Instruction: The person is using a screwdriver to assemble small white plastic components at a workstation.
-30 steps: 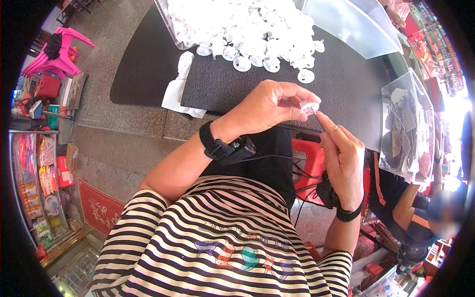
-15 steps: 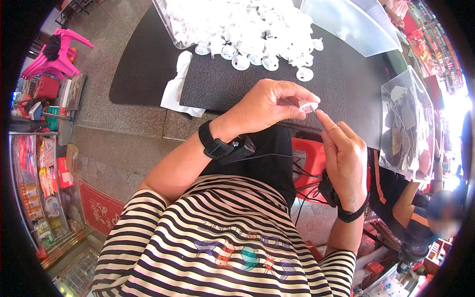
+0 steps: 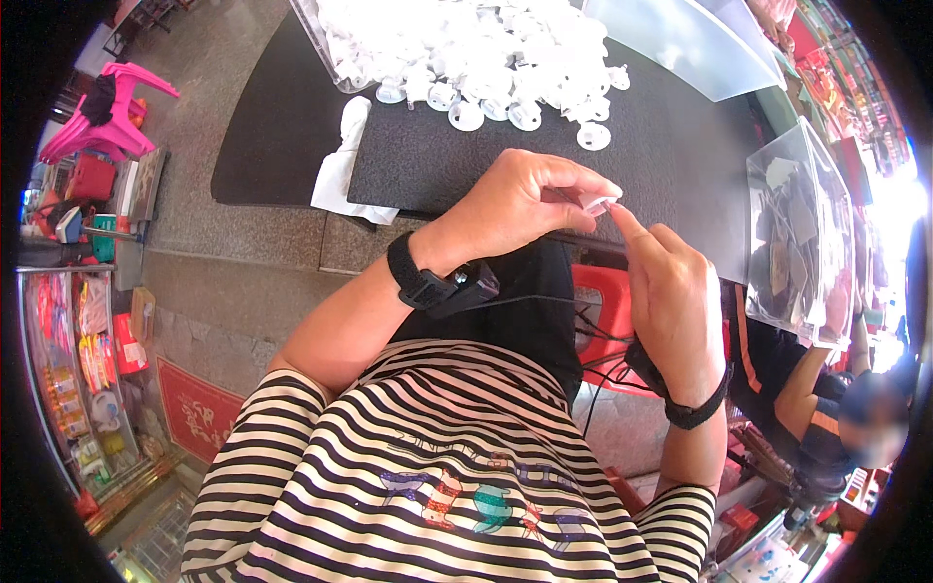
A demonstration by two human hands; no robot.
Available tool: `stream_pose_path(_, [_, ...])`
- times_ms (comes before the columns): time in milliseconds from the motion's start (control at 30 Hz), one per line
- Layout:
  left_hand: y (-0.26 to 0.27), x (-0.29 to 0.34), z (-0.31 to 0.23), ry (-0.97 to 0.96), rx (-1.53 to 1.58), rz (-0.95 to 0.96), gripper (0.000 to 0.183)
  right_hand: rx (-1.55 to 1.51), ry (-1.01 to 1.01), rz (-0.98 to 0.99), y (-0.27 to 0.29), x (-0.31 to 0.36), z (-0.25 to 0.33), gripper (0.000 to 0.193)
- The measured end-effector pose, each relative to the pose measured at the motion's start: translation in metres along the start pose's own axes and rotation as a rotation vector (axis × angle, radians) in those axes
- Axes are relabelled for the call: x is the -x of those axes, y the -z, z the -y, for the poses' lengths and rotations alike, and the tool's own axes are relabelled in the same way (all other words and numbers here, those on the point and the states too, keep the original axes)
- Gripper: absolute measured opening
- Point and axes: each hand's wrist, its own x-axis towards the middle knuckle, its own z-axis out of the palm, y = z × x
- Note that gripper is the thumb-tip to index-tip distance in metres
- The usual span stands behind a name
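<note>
My left hand [image 3: 505, 209] pinches a small white plastic piece [image 3: 599, 205] between thumb and fingertips, just over the near edge of the black table [image 3: 651, 165]. Against that piece rests the index fingertip of my right hand [image 3: 671, 291], whose other fingers are curled in. A thin greyish tip shows by that fingertip, but what the right hand grips is mostly hidden. Beyond my hands lies a large heap of white plastic parts [image 3: 496, 68], several of them round discs with holes. One loose disc [image 3: 593, 136] sits at the heap's near right.
A clear plastic bin [image 3: 797, 233] holding flat pieces stands at the right, with another person's arm [image 3: 802, 384] beside it. A translucent tub [image 3: 695, 44] stands at the back right. White crumpled paper [image 3: 340, 175] lies at the table's left, and a red stool [image 3: 603, 301] is below the edge.
The white piece has tilted in my left fingers and shows less of its face. My right hand has shifted slightly, its index fingertip closer to the piece. The view has moved a little.
</note>
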Motion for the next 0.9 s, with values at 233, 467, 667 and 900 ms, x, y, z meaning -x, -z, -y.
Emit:
stream_pose_path(233, [-0.001, 0.001, -0.001, 0.029, -0.035, -0.014, 0.030, -0.021, -0.020, -0.028, -0.006, -0.001, 0.000, 0.036])
stream_pose_path(467, [0.003, -0.001, -0.002, 0.049, 0.157, -0.049, 0.032, -0.298, -0.044, -0.133, 0.003, 0.007, -0.003, 0.030])
stream_pose_path(667, [0.004, -0.002, -0.004, 0.071, 0.194, -0.035, 0.030, -0.298, -0.077, -0.144, 0.002, 0.007, -0.003, 0.030])
stream_pose_path(900, [0.002, 0.000, -0.002, 0.033, 0.185, -0.039, 0.030, -0.219, -0.042, -0.143, 0.000, 0.003, 0.002, 0.028])
